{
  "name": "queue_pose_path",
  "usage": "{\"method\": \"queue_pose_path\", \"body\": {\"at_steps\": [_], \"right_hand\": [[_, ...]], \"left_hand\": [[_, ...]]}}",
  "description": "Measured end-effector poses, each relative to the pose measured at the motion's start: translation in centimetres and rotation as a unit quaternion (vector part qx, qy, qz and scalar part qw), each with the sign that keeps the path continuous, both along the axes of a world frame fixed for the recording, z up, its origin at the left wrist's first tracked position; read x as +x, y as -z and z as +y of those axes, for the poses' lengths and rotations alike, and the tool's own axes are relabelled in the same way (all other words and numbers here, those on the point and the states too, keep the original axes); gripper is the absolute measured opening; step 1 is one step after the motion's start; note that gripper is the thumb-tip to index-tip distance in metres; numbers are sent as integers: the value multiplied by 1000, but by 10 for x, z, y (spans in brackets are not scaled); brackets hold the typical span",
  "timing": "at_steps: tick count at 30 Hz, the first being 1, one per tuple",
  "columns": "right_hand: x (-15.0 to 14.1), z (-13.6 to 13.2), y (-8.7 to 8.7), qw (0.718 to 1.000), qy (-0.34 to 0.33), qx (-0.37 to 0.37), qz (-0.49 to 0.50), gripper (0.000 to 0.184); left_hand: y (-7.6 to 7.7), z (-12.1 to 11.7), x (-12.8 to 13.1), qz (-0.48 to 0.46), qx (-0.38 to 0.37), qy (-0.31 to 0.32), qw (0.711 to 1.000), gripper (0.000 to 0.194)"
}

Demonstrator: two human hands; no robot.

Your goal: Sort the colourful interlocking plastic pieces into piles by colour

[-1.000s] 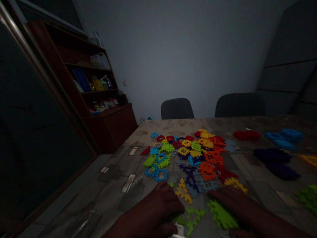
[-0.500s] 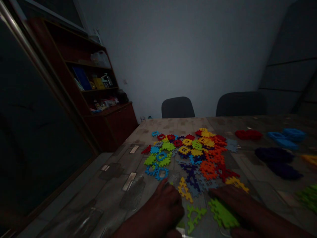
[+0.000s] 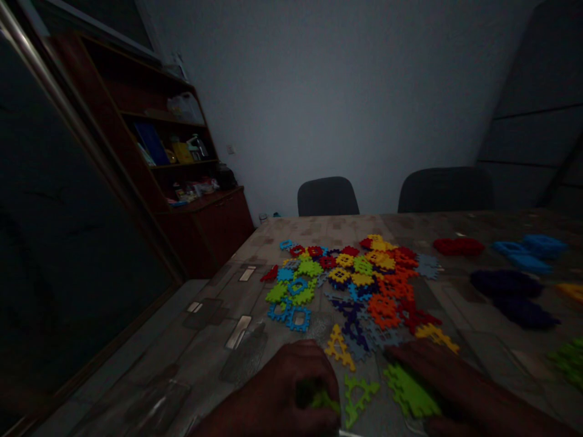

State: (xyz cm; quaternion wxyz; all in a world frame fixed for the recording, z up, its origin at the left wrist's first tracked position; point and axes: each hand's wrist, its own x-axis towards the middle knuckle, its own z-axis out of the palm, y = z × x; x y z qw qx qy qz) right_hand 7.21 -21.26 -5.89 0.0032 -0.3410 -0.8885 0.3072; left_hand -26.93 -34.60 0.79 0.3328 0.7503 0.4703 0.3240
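Observation:
My left hand (image 3: pixel 282 388) is curled at the near edge of the table around a small green plastic interlocking piece (image 3: pixel 324 400), which is partly hidden by my fingers. Just to its right lies a green triangular lattice piece (image 3: pixel 357 397), and a yellow triangular one (image 3: pixel 337 347) sits above it. My right hand (image 3: pixel 423 364) rests flat with its forearm along the table, beside a green jagged piece (image 3: pixel 410 391). It holds nothing that I can see. Farther ahead spreads a loose multicoloured heap of interlocking plastic pieces (image 3: pixel 350 285).
Sorted heaps lie to the right: red (image 3: pixel 458 246), blue (image 3: pixel 528 255), dark purple (image 3: pixel 510 291), yellow (image 3: pixel 571 292) and green (image 3: pixel 569 361). Two dark chairs (image 3: pixel 328 197) stand beyond the table. A wooden shelf unit (image 3: pixel 150 139) stands at the left.
My left hand has curled more tightly around the green piece, which now shows between its fingers. My right hand has barely moved, and the view has shifted only slightly.

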Motion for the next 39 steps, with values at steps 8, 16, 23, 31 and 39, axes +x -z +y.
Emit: {"method": "queue_pose_path", "body": {"at_steps": [8,16,23,31,39], "right_hand": [[2,0,9,1000,-5,7,-16,80],[6,3,19,999,-3,33,3,80],[5,4,22,999,-14,41,3,77],[7,2,14,999,-16,22,26,74],[4,1,8,1000,-9,14,-14,77]], "left_hand": [[-7,19,-28,-227,-67,-186,954,49],[-1,27,-38,-231,-130,-184,947,64],[7,28,-41,-177,-141,-164,960,51],[3,14,-34,3,-87,-120,989,11],[-6,9,-30,112,-74,-97,986,29]]}}
